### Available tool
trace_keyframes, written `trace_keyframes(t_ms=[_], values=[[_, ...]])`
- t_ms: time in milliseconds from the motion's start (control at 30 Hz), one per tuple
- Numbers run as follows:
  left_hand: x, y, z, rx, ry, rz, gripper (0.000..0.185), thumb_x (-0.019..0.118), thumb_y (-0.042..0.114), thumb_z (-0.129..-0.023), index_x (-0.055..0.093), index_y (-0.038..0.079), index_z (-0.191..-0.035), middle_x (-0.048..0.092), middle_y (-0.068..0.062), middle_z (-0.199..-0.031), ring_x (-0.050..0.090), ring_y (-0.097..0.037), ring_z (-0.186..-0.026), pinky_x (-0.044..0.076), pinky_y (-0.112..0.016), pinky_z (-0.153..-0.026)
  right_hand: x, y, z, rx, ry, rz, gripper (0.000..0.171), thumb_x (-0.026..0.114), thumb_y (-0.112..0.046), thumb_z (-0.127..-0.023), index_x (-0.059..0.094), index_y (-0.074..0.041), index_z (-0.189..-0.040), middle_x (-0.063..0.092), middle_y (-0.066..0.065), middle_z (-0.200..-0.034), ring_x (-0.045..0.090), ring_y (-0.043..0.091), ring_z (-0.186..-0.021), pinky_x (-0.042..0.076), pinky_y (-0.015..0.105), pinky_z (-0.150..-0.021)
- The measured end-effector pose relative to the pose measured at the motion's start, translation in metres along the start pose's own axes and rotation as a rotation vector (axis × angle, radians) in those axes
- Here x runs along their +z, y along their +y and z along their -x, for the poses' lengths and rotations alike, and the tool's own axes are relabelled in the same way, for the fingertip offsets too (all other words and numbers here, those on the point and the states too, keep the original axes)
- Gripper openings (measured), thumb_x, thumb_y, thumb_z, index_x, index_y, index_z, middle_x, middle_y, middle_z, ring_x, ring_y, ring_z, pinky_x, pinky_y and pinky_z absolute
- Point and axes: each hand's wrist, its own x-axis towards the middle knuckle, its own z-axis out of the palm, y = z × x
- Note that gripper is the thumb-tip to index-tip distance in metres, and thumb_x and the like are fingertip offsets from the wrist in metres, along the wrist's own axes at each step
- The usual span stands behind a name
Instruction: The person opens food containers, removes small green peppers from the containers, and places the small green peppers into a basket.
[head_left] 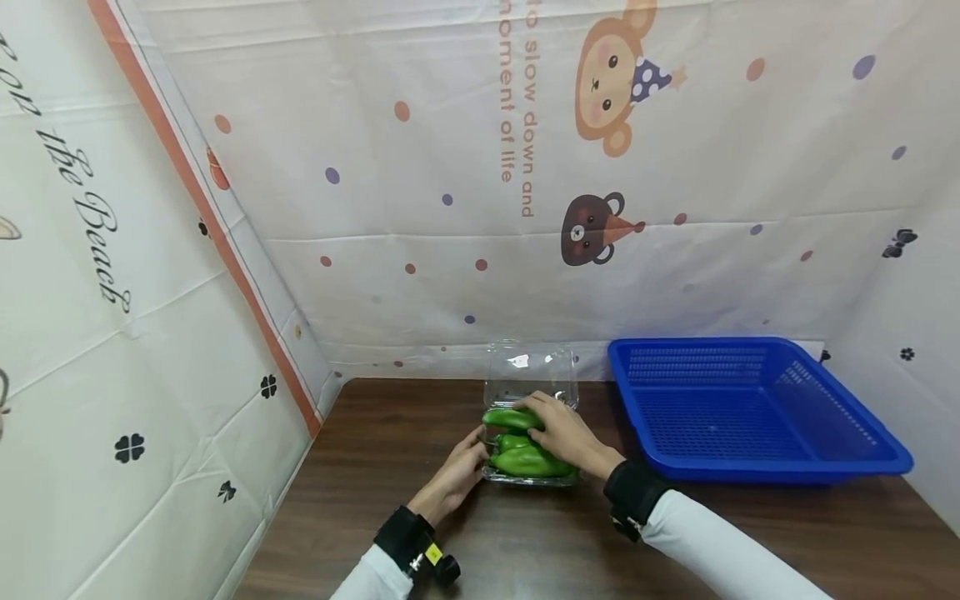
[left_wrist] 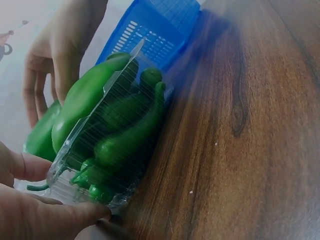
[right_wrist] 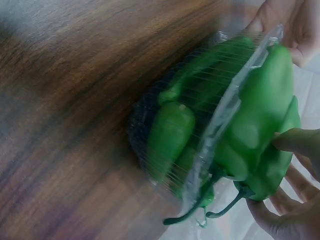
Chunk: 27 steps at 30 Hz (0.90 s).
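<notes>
While left fingers (head_left: 474, 454) steady the clamshell (head_left: 529, 477), right fingers (head_left: 542, 414) clasp peppers (head_left: 525, 457).

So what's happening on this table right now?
A person is working at a clear plastic clamshell box of green peppers on a wooden table. The left hand holds the box's near left side, while the right hand lies over the peppers, fingers around the topmost one. The lid stands open behind. An empty blue basket sits just right of the box.
</notes>
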Motion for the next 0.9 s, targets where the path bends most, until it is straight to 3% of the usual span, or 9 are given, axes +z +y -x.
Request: trace_keyframes(t_ms=[167, 333, 600, 900], values=[[-0.003, 0.001, 0.003, 0.012, -0.018, 0.009, 0.077, 0.039, 0.0, -0.091, 0.011, -0.001, -0.163, 0.019, -0.029, -0.167, 0.026, -0.039, -0.152, 0.028, -0.053, -0.124, -0.005, -0.004, -0.003, 0.011, 0.032, 0.03, 0.046, 0.077, -0.001, -0.087, 0.065, -0.008, -0.131, 0.066, 0.01, -0.123, 0.068, 0.03, -0.108, 0.061, 0.047, -0.087], [-0.004, 0.001, 0.004, 0.008, -0.024, 0.022, 0.078, 0.04, 0.001, -0.092, 0.008, 0.002, -0.164, 0.008, -0.03, -0.168, 0.014, -0.044, -0.156, 0.017, -0.061, -0.127, -0.011, -0.003, -0.004, -0.007, 0.087, 0.083, 0.046, 0.079, -0.002, -0.086, 0.065, -0.01, -0.129, 0.067, 0.009, -0.121, 0.068, 0.027, -0.107, 0.06, 0.045, -0.086], [-0.004, -0.002, 0.006, 0.0, -0.049, -0.011, 0.083, 0.039, 0.001, -0.095, -0.004, 0.013, -0.166, -0.005, -0.024, -0.171, 0.005, -0.049, -0.156, 0.012, -0.068, -0.125, -0.021, -0.003, -0.001, -0.063, 0.163, 0.12, 0.048, 0.081, -0.001, -0.082, 0.066, -0.008, -0.127, 0.068, 0.01, -0.119, 0.069, 0.029, -0.105, 0.061, 0.046, -0.085], [-0.004, 0.001, 0.004, 0.009, -0.03, -0.01, 0.079, 0.04, 0.002, -0.094, 0.005, 0.006, -0.165, -0.003, -0.023, -0.171, 0.005, -0.046, -0.157, 0.012, -0.063, -0.127, -0.039, -0.014, -0.003, -0.061, 0.196, 0.106, 0.049, 0.08, -0.001, -0.084, 0.064, -0.007, -0.13, 0.066, 0.013, -0.118, 0.068, 0.03, -0.101, 0.061, 0.046, -0.08]])
